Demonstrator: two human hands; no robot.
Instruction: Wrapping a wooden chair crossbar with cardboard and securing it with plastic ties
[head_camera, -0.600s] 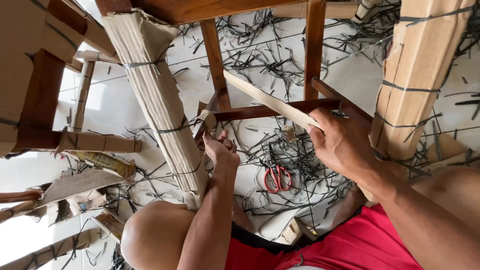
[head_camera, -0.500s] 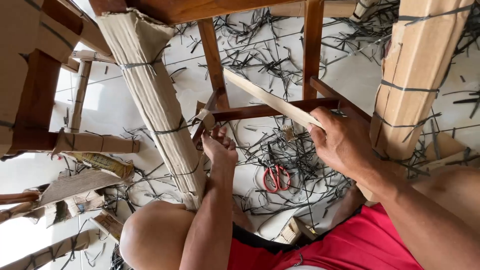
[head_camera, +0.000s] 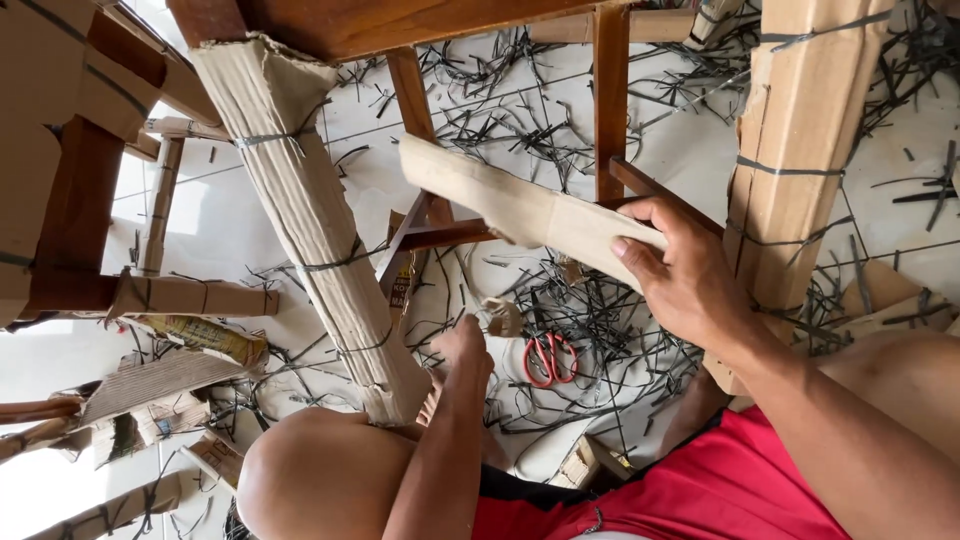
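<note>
Your right hand (head_camera: 690, 280) has its grip closed around the cardboard strip (head_camera: 530, 205) lying along the wooden crossbar (head_camera: 450, 235). Your left hand (head_camera: 465, 345) pinches a small cardboard scrap (head_camera: 503, 316) below. The strip could slide off if that hold loosens.

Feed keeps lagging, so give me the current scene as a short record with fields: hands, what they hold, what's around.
right hand: right hand grips the cardboard sleeve that wraps the wooden crossbar
left hand: left hand is low beside the wrapped chair leg; what it holds cannot be told
wrapping: cardboard on the leg is bound by dark straps
second leg: another strapped, cardboard-wrapped leg at right
floor: white tiled floor strewn with cut black strap pieces
tool: red-handled scissors lie on the floor, untouched
</note>
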